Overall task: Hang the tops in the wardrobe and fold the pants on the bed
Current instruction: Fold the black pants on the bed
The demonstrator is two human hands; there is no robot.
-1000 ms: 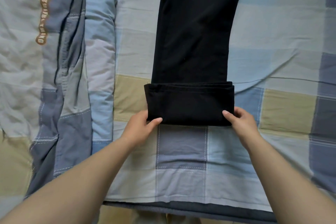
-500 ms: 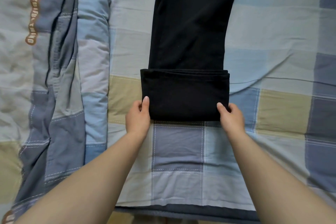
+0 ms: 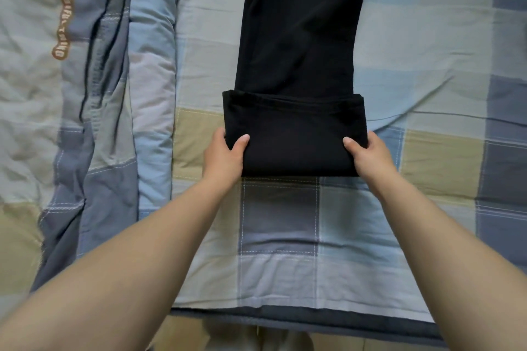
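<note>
The pants (image 3: 299,37) lie flat on the bed (image 3: 427,37), running from the folded end near the middle of the view up toward 12 o'clock and out of frame. That folded end (image 3: 295,134) is a thick bundle of several layers. The left hand (image 3: 225,155) pinches its 9 o'clock edge, thumb on top and fingers hidden beneath; the right hand (image 3: 368,155) pinches the 3 o'clock edge the same way. This looks like a fold in progress, with most of the length not yet taken up. The main risk from here is skew — if one hand leads the other, the bundle will turn over crooked and the side edges will stop lining up with the leg above it. A loose pinch could let the inner layers slide and spill out at the 6 o'clock edge. The fabric is soft and dark, so a trapped crease inside would be hard to spot. A bunched quilt (image 3: 94,94) lies at 9 o'clock, well apart from the pants.
</note>
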